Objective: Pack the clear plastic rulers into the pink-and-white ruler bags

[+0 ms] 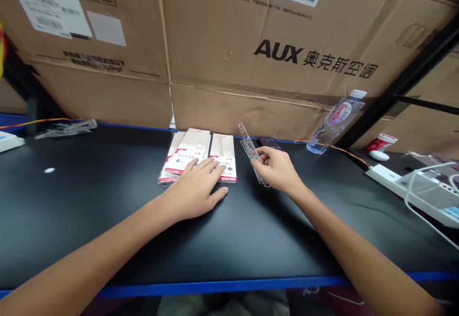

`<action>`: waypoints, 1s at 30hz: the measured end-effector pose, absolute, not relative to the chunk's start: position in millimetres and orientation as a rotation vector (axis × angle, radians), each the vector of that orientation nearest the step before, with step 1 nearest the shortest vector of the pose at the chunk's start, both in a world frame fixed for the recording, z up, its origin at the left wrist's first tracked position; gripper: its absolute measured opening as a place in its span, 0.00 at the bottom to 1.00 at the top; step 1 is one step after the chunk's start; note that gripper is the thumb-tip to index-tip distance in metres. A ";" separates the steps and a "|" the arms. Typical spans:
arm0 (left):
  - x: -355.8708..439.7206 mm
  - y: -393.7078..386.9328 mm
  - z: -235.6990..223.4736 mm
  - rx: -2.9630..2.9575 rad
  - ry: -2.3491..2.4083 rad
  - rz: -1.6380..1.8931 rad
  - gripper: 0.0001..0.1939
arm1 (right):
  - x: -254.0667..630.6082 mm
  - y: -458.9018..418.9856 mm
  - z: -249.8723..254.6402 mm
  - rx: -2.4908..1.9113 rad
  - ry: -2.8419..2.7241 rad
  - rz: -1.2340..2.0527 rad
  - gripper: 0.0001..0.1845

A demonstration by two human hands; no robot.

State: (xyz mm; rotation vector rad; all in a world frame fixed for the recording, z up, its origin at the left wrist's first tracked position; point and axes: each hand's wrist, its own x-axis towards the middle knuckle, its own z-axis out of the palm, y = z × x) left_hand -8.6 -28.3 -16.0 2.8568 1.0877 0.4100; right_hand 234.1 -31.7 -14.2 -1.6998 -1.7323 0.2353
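Note:
My left hand lies with fingers spread over the lower edge of several flat white-and-red ruler packets on the black table. Through the right-hand packet a ruler scale shows. Between the thumb and fingers of my right hand is a clear plastic ruler, tilted upward. More clear plastic with cut-out shapes shows just below it, partly behind the hand. A dark phone with a lit clock lies behind my right hand, which covers part of it.
A large cardboard box walls off the back. At right are a leaning water bottle, a red-and-white container and a white power strip with cables. Crumpled clear wrapping and a small white disc lie at left.

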 end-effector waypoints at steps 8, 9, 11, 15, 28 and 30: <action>-35.6 20.4 -7.5 2.653 1.787 0.488 0.30 | 218.0 -43.5 -13.3 -1.342 -1.651 0.341 0.07; -38.1 23.9 -9.0 2.634 1.816 0.434 0.31 | 216.3 -44.9 -14.6 -1.335 -1.683 0.357 0.07; -40.3 26.5 -12.7 2.613 1.822 0.363 0.32 | 213.5 -47.4 -17.0 -1.329 -1.740 0.399 0.06; -36.5 20.9 -17.0 2.582 1.815 0.371 0.27 | 211.2 -50.1 -18.8 -1.326 -1.797 0.434 0.07; -28.0 19.3 -17.4 2.524 1.487 0.509 0.24 | 209.9 -49.5 -21.8 -1.312 -1.863 0.493 0.09; -29.1 19.7 -17.3 2.528 1.510 0.489 0.23 | 210.0 -49.6 -21.9 -1.312 -1.875 0.498 0.09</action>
